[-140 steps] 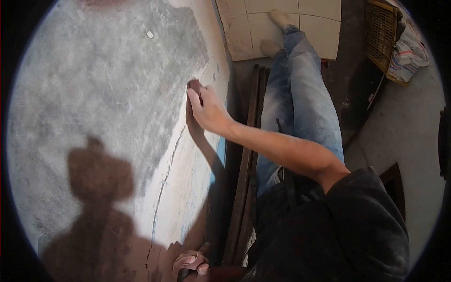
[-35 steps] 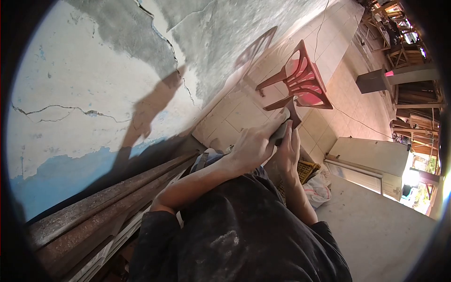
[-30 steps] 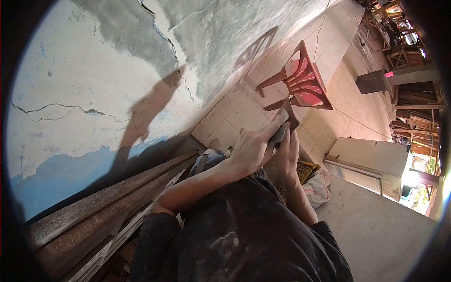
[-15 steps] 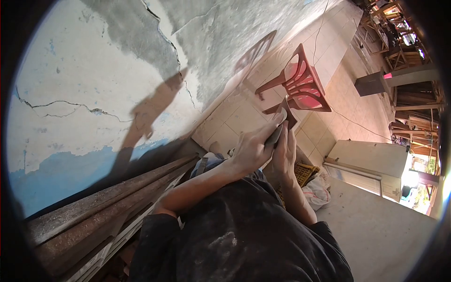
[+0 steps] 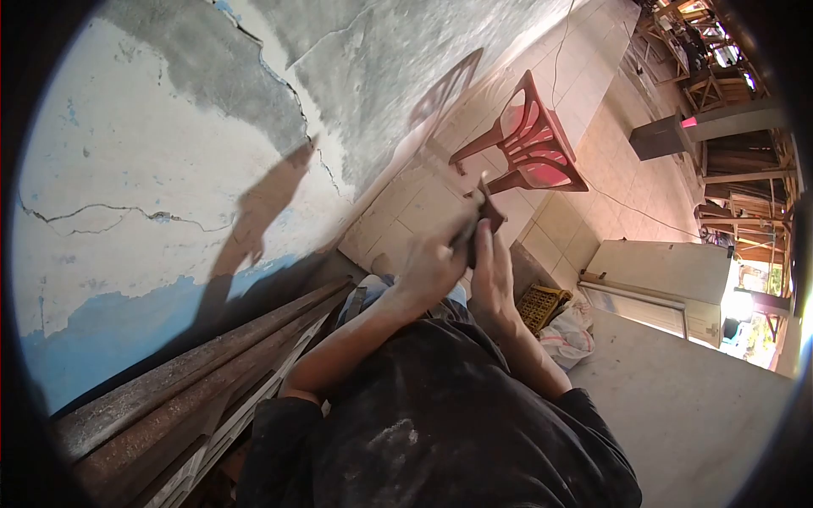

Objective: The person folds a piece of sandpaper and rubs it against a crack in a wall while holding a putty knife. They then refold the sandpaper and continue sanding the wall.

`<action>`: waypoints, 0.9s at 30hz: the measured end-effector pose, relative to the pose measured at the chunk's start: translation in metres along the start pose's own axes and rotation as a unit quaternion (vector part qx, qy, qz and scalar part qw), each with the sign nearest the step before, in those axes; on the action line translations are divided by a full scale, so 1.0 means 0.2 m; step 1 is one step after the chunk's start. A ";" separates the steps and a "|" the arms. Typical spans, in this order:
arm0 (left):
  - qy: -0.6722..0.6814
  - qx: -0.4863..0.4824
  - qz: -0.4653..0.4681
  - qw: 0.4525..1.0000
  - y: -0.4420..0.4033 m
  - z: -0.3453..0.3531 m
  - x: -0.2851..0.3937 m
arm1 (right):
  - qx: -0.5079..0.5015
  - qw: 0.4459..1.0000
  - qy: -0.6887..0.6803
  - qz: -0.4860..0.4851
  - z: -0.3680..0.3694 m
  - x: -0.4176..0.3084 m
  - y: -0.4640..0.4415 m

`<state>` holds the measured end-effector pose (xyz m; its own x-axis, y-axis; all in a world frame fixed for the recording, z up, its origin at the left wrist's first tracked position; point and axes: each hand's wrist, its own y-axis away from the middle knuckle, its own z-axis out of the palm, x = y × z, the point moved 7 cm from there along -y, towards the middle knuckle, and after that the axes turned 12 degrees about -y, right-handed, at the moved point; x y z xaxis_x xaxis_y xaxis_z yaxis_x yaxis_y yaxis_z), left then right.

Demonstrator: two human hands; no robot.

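My left hand (image 5: 434, 269) is closed around one side of a small stiff brown sheet (image 5: 493, 210). Its fingers are smeared by motion. The sheet has a dark grey side and looks like folded sandpaper, though its exact kind is hard to make out. Against the other side presses my right hand (image 5: 493, 279), its fingers fairly straight and close together. Both hands meet in front of my dark shirt (image 5: 449, 406), above the tiled floor. Part of the sheet is hidden between the palms.
A cracked wall (image 5: 169, 169) with peeling blue paint rises at the left. Long brown beams (image 5: 212, 364) lie beside me. Ahead stands a red plastic chair (image 5: 542, 144). Near my right arm are a yellow crate (image 5: 540, 306) and a white sack (image 5: 569, 337).
Both hands and the sheet have shifted a little left in view, along with the whole scene. My left hand now blurs as it moves against the sheet.
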<state>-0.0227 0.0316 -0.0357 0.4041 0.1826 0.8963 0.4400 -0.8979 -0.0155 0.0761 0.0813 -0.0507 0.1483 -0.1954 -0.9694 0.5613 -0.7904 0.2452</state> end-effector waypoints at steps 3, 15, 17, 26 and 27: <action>-0.002 0.016 -0.016 1.000 -0.03 -0.04 -0.02 | -0.004 0.999 -0.040 0.037 0.04 0.00 0.03; -0.017 0.045 -0.005 0.999 0.01 -0.03 -0.06 | -0.010 0.997 -0.070 0.013 0.05 0.02 0.03; -0.017 0.038 0.017 0.999 0.01 -0.04 -0.02 | 0.003 0.999 -0.051 -0.012 0.05 0.04 0.04; -0.006 0.003 0.003 1.000 0.00 -0.01 -0.09 | 0.027 0.978 -0.188 0.086 0.02 0.10 0.00; 0.003 0.003 -0.019 1.000 0.00 -0.02 -0.09 | 0.019 0.989 -0.135 0.058 0.03 0.08 0.01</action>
<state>-0.0334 0.0254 -0.0495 0.3817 0.2143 0.8991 0.4598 -0.8879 0.0164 0.0743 0.0740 -0.0651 -0.0163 -0.4297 -0.9028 0.5224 -0.7736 0.3587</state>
